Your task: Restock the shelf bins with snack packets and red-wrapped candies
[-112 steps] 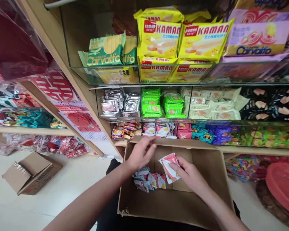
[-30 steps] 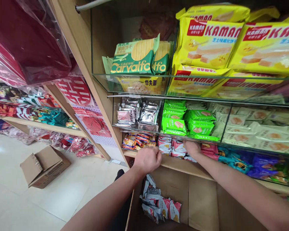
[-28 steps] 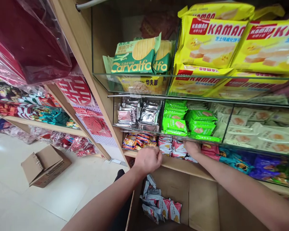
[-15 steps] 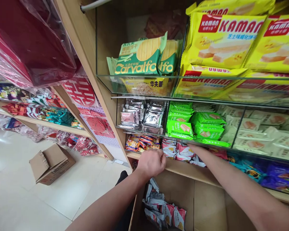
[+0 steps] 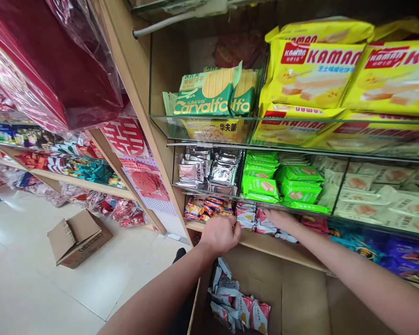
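Note:
My left hand (image 5: 220,234) is closed in a fist at the front edge of the lowest visible shelf, and whatever it may hold is hidden. Beside it, pink-and-white snack packets (image 5: 245,216) stand in a row on that shelf. My right hand (image 5: 281,219) reaches in among these packets, under the glass-fronted shelf above. Its fingertips are mostly hidden, so their grip does not show. Below both arms, an open cardboard box (image 5: 300,298) holds several similar loose packets (image 5: 243,308) in its left part.
Orange-wrapped sweets (image 5: 207,208) lie left of the packets. Above are silver packets (image 5: 223,170), green packets (image 5: 261,186) and yellow wafer bags (image 5: 310,74) behind glass edges. A wooden upright (image 5: 139,102) divides the shelves. Another carton (image 5: 79,237) sits on the tiled floor.
My right hand has drawn a little out from under the upper shelf, so more of it shows. My left fist stays at the shelf edge. The view has tilted slightly.

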Demonstrator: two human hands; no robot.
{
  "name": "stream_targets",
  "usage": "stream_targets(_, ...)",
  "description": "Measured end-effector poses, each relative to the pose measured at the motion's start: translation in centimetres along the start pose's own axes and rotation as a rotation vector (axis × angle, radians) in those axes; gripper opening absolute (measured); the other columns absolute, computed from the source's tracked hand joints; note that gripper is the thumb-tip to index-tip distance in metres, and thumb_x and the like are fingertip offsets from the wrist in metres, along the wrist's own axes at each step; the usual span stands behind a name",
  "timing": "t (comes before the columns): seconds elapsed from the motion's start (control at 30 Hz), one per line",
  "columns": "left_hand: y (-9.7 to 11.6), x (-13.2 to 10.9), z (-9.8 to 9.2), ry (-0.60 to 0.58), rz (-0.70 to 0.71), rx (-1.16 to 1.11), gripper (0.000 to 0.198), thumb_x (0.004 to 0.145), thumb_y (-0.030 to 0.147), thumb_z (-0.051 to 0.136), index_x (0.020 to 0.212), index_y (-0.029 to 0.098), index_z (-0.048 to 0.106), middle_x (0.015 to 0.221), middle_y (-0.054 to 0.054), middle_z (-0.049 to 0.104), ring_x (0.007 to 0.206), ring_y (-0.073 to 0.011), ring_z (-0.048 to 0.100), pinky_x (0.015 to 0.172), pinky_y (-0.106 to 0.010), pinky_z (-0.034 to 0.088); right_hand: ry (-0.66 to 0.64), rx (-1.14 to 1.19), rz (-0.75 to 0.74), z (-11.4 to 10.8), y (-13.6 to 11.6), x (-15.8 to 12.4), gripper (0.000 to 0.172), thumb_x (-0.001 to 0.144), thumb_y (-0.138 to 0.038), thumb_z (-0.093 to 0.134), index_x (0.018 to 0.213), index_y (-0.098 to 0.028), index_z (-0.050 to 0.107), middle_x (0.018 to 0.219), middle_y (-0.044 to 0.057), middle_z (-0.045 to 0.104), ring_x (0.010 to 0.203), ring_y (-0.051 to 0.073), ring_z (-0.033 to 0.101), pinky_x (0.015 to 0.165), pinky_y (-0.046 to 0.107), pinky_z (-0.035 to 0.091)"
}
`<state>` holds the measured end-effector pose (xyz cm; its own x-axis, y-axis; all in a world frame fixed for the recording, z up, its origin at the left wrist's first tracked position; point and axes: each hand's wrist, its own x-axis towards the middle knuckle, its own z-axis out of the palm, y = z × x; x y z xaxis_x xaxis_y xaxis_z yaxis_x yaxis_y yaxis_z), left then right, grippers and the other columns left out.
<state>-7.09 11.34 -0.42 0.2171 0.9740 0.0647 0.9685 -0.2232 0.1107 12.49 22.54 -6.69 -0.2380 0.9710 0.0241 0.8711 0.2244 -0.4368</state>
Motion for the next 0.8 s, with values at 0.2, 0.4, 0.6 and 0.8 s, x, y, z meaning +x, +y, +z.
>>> stream_targets(0.2,0.1,-0.2,0.0,0.017,0.008,-0.02,0.038,0.084,0.034,0.024,0.078,0.019,0.058,0.08,-0.007,0.064,0.076,-0.0188,0.059,0.066,-0.028,0.04,0.011,0.036,-0.307,-3.9,-2.9,-11.7,0.038,0.082,-0.04,0.039,0.108,-0.02,0.056,0.117,0.006,0.053,0.115,0.023,0.039,0.098,0.041,0.026)
stream_targets(0.4,0.3,-0.2,-0.3,0.013,-0.013,-0.019,0.039,0.084,0.035,0.024,0.078,0.019,0.058,0.081,-0.007,0.064,0.076,-0.02,0.059,0.064,-0.029,0.039,-0.359,0.261,-0.344,1.3,-4.1,-21.4,0.029,0.076,-0.025,0.046,0.099,-0.03,0.061,0.1,0.005,0.061,0.098,0.023,0.051,0.086,0.036,0.039)
stream_targets(0.6,0.5,-0.7,-0.5,0.025,-0.029,-0.031,0.039,0.085,0.035,0.024,0.078,0.018,0.058,0.081,-0.008,0.064,0.078,-0.0199,0.058,0.066,-0.029,0.038,-0.454,0.215,0.113,13.1,-1.0,-20.5,0.069,0.057,-0.025,0.057,0.124,-0.015,0.04,0.125,0.012,0.042,0.117,0.026,0.035,0.096,0.034,0.027)
stream_targets(0.8,0.6,-1.0,-0.5,0.05,-0.02,-0.017,0.037,0.084,0.034,0.025,0.076,0.018,0.058,0.08,-0.007,0.063,0.076,-0.0193,0.058,0.063,-0.029,0.038,-0.39,0.026,0.159,15.1,-0.4,-20.7,0.068,0.051,-0.017,0.058,0.117,-0.02,0.047,0.116,0.009,0.05,0.112,0.027,0.04,0.09,0.033,0.031)
